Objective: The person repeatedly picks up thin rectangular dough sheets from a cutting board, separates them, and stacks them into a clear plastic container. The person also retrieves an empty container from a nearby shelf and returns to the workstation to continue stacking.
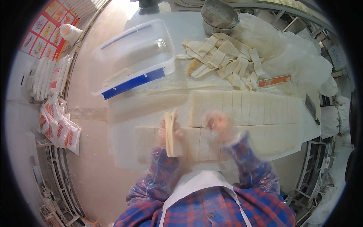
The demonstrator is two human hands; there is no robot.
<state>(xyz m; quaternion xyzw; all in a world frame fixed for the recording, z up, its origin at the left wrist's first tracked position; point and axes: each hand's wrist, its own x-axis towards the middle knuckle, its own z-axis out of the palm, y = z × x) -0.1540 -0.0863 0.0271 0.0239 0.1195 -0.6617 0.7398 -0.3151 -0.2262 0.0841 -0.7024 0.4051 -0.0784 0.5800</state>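
Note:
My left hand (177,131) grips several stacked dough strips (170,136), seen edge-on above the table. To its right, my right hand (218,123) is blurred by motion over the cut dough sheet (241,107); its fingers look curled, and whether it holds anything cannot be made out. The sheet lies in two long rows, an upper and a lower one, sliced crosswise into strips. Part of the lower row is hidden under my hands and forearms. Clear plastic sleeves cover both of my plaid cuffs.
A clear plastic bin (133,54) with blue latches stands at the back left. Behind the sheet are a heap of dough strips (227,59), a brush (195,66), metal bowls (219,17) and plastic sheeting (292,54). An orange-marked strip (274,81) and a cleaver (312,109) lie right.

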